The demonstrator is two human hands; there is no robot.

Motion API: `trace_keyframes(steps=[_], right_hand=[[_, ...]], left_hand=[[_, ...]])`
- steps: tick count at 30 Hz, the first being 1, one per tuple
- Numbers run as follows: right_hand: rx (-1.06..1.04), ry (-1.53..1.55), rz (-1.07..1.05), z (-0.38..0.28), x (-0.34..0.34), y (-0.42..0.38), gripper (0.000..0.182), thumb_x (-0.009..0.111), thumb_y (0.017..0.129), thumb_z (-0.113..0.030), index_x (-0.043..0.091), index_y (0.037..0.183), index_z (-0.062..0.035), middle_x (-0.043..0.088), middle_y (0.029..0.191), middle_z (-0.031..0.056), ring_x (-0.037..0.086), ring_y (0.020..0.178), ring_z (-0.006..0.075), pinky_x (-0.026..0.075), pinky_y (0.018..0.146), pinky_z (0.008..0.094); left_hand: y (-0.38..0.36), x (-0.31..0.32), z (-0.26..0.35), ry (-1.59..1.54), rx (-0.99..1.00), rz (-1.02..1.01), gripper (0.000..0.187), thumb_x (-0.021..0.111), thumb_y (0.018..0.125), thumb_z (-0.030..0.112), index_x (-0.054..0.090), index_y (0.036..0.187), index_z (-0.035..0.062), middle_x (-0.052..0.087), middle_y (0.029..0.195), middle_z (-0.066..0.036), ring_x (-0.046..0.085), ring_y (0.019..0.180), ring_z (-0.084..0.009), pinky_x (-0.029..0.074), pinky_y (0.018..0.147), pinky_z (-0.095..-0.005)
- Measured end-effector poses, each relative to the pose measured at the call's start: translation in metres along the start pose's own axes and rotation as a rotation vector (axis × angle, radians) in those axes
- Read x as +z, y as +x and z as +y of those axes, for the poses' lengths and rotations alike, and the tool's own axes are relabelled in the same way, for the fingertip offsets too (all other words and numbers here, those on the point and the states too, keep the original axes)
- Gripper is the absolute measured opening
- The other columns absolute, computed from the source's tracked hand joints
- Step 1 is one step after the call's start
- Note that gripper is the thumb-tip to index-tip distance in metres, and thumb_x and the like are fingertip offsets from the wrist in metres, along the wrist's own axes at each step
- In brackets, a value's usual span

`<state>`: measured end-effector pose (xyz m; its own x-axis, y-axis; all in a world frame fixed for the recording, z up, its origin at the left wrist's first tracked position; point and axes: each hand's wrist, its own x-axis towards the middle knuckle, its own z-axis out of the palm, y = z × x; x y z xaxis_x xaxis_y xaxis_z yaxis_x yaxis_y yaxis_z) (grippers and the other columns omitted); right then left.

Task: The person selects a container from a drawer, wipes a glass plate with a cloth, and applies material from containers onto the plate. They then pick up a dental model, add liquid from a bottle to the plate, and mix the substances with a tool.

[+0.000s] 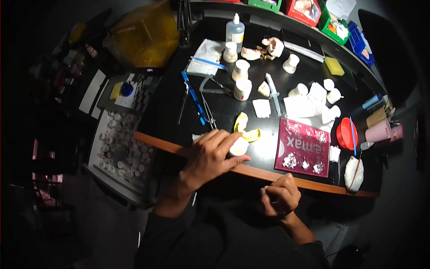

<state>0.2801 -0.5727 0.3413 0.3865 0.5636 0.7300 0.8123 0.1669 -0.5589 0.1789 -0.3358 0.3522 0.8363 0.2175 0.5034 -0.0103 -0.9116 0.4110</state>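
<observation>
My left hand point(214, 154) is at the table's front edge, its fingers and thumb around a small white round piece point(239, 146). Just behind that piece lie yellow-green curved pieces point(249, 134). My right hand point(282, 195) is curled in front of the edge, below the dark red e.max pad point(301, 145), which has white lumps on it. Whether anything is between its fingers is too small to tell. A white square point(261, 108) and a syringe point(273, 96) lie farther back.
Tweezers and a blue tool point(195, 98) lie at the left. White jars point(242, 89) and a bottle point(235, 32) stand at the back. A red bowl point(346, 134) and a pink cup point(377, 132) are at the right. The wooden edge point(161, 144) runs along the front.
</observation>
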Motion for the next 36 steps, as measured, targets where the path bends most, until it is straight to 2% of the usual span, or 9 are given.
trace_keyframes(steps=[5,9,10,14,19,29,32,33,36], right_hand=[[0.046,0.02,0.007,0.006,-0.021,-0.013,0.025,0.079,0.067,0.01,0.07,0.086,-0.0034,0.06,0.072,0.0053,0.053,0.06,0.0188,0.04,0.056,0.0318],[0.039,0.138,-0.042,0.003,-0.021,-0.009,0.027,0.081,0.066,0.008,0.072,0.089,-0.0028,0.063,0.074,0.0063,0.056,0.062,0.0204,0.044,0.058,0.0316],[0.05,0.188,-0.083,-0.002,-0.021,-0.005,0.024,0.08,0.072,-0.001,0.073,0.095,-0.0017,0.065,0.085,0.0106,0.059,0.072,0.0231,0.047,0.065,0.034],[0.154,0.56,-0.297,-0.017,-0.003,0.017,0.044,0.067,0.096,-0.037,0.073,0.113,0.0034,0.066,0.121,0.0262,0.067,0.106,0.0343,0.055,0.089,0.0434],[0.215,0.895,-0.484,-0.017,0.022,0.005,0.059,0.046,0.105,-0.045,0.069,0.081,0.0041,0.066,0.076,0.0179,0.062,0.063,0.0316,0.046,0.058,0.041],[0.301,0.774,-0.455,-0.021,0.023,0.021,0.074,0.032,0.108,-0.054,0.069,0.082,0.004,0.068,0.077,0.0191,0.069,0.065,0.0311,0.053,0.063,0.0396],[0.309,0.825,-0.539,-0.007,0.03,0.017,0.075,0.067,0.099,-0.058,0.062,0.126,0.0123,0.073,0.104,0.025,0.076,0.091,0.0329,0.06,0.081,0.0401],[0.298,0.836,-0.519,-0.012,0.029,0.023,0.071,0.086,0.089,-0.041,0.063,0.131,0.012,0.072,0.107,0.0239,0.075,0.095,0.0341,0.058,0.085,0.0406],[0.491,0.946,-0.548,-0.013,0.027,0.01,0.082,0.087,0.085,-0.054,0.068,0.128,0.0119,0.075,0.115,0.0288,0.076,0.107,0.0359,0.061,0.093,0.0433]], left_hand=[[-0.008,-0.003,0.012,-0.149,-0.102,0.189,0.086,0.092,0.074,0.051,0.067,0.14,0.0019,0.069,0.119,-0.016,0.07,0.093,-0.0252,0.059,0.077,-0.0354],[-0.04,-0.007,0.039,-0.353,-0.103,0.382,0.009,0.081,0.086,0.008,0.073,0.085,0.0043,0.07,0.079,-0.007,0.067,0.071,-0.0186,0.051,0.063,-0.0296],[-0.048,-0.008,0.052,-0.486,-0.144,0.243,0.025,0.085,0.082,0.006,0.065,0.069,0.0084,0.065,0.071,-0.005,0.065,0.07,-0.02,0.048,0.059,-0.0334],[-0.078,0.032,0.082,-1.06,0.17,-0.492,0.039,0.091,0.086,0.036,0.063,0.079,0.0093,0.059,0.081,-0.005,0.062,0.074,-0.0258,0.049,0.066,-0.0401],[-0.089,0.05,0.103,-1.503,-0.065,-0.398,0.047,0.08,0.09,0.05,0.06,0.078,0.0094,0.059,0.088,-0.007,0.059,0.076,-0.0244,0.047,0.066,-0.0365],[-0.08,0.035,0.094,-1.722,-0.185,-0.511,0.068,0.065,0.094,0.074,0.051,0.084,0.0084,0.054,0.084,-0.004,0.052,0.077,-0.0172,0.043,0.07,-0.0307],[-0.105,0.062,0.092,-1.911,-0.224,-0.28,0.075,0.057,0.094,0.083,0.046,0.082,0.0099,0.05,0.08,-0.001,0.049,0.074,-0.0143,0.04,0.069,-0.0286],[-0.116,0.073,0.091,-2.035,-0.23,-0.113,0.078,0.052,0.093,0.087,0.043,0.079,0.0116,0.047,0.076,0.001,0.046,0.072,-0.0128,0.037,0.067,-0.0277],[-0.101,0.075,0.078,-2.159,-0.093,-0.312,0.085,0.054,0.083,0.096,0.045,0.084,0.0107,0.047,0.084,-0.001,0.048,0.08,-0.0122,0.038,0.075,-0.0291]])
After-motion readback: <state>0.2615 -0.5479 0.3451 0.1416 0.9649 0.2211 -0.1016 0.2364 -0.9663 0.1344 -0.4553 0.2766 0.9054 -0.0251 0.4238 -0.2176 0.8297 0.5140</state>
